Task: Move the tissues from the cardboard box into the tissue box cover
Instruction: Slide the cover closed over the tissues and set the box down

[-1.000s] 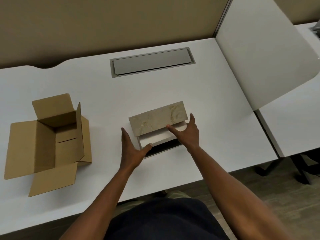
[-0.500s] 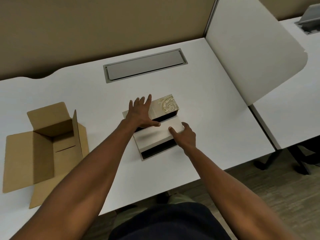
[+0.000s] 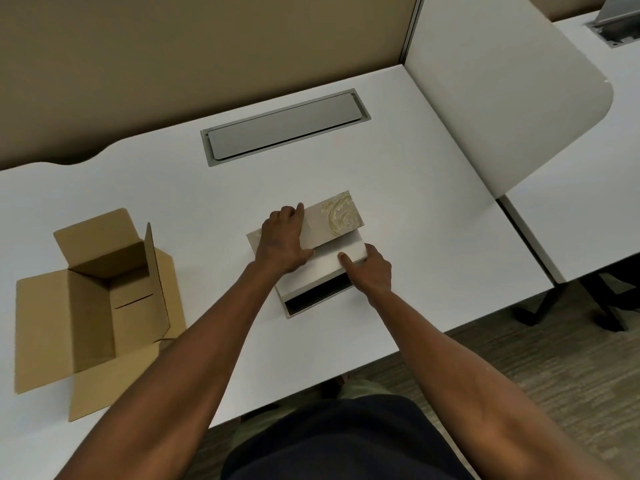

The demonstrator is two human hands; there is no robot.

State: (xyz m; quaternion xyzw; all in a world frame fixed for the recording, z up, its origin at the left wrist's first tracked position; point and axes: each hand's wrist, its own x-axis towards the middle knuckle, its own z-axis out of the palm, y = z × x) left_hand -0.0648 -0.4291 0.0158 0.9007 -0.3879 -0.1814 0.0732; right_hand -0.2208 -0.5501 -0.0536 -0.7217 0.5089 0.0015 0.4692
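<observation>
Since the earlier picture, the left hand (image 3: 282,242) has curled its fingers more over the far edge of the tissue box cover (image 3: 330,221), and the lid is sitting lower. This cover is lying in the middle of the white bench (image 3: 398,174). It is looking pale beige with a gold swirl on top, and a dark gap is showing along its near side. That left hand is pressing flat on the lid, thumb pointing right. The right hand (image 3: 369,273) is resting half open on the pale lower part, with its pointing finger on top. The cardboard box (image 3: 100,306) is sitting open, well apart on the left.
</observation>
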